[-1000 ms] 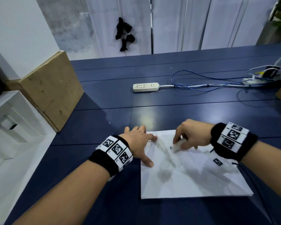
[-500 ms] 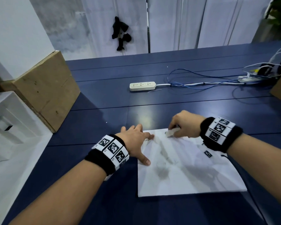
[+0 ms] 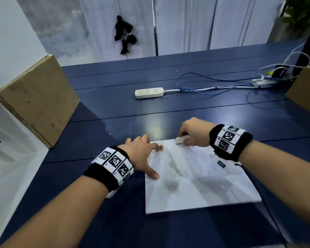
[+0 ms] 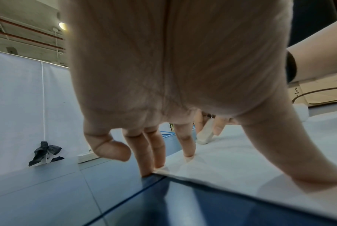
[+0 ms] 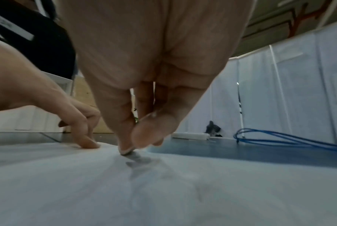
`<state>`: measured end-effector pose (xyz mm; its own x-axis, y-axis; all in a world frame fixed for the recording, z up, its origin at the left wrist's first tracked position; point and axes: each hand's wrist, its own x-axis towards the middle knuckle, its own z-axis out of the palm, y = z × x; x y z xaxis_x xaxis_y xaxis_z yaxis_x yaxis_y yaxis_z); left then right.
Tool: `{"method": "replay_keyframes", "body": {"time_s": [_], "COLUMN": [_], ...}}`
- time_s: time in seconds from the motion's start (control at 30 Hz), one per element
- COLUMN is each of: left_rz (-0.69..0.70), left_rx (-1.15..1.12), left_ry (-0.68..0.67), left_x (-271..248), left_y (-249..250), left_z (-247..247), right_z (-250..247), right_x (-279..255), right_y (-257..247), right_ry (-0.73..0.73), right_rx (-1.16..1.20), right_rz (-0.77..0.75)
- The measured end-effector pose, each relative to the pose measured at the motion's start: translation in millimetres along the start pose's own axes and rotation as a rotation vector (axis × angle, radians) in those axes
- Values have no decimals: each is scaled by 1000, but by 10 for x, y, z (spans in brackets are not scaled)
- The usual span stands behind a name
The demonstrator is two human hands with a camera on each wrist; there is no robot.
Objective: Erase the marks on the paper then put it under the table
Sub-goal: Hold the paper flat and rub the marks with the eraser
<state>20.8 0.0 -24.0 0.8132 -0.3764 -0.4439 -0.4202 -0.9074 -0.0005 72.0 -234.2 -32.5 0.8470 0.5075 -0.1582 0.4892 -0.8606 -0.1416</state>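
A white sheet of paper (image 3: 200,178) lies flat on the dark blue table (image 3: 115,113), with faint grey marks (image 3: 172,181) near its left middle. My left hand (image 3: 143,154) presses on the paper's left edge with spread, straight fingers; in the left wrist view the fingertips (image 4: 189,156) touch the paper (image 4: 241,154) near its corner. My right hand (image 3: 193,133) pinches a white eraser (image 3: 180,140) and holds its tip on the sheet's far edge. The eraser (image 4: 205,134) stands on end in the left wrist view. In the right wrist view only its grey tip (image 5: 134,154) shows below the fingers.
A cream power strip (image 3: 149,92) with blue and white cables (image 3: 222,86) lies farther back. A cardboard box (image 3: 38,99) stands at the left table edge, another box (image 3: 306,88) at the far right. White furniture (image 3: 5,133) sits left of the table.
My right hand has carried the eraser from the middle of the sheet up to its far edge. The left hand stays pressed on the paper's left edge.
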Motion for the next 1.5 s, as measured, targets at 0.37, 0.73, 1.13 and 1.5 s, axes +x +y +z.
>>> {"method": "replay_keyframes", "body": {"time_s": [0.37,0.73,1.13,1.5], "left_rz": [8,6,2,0], "left_rx": [-41,-58,-53,-62], "left_ry": [-1,1,1,-6], "left_x": [-23,-16,-22,-36], "left_y": [11,11,18,24], "left_z": [-11,-17,-19,-37], "right_z": [-69,-60,-151,-121], "right_x": [-66,-216,-272,-322], "right_y": [-11,-115,-134,-109], "right_ry": [-86,-196,-216,-290], "right_rx": [76,155,164,214], "right_rz": [-39,-61,-69,-64]}}
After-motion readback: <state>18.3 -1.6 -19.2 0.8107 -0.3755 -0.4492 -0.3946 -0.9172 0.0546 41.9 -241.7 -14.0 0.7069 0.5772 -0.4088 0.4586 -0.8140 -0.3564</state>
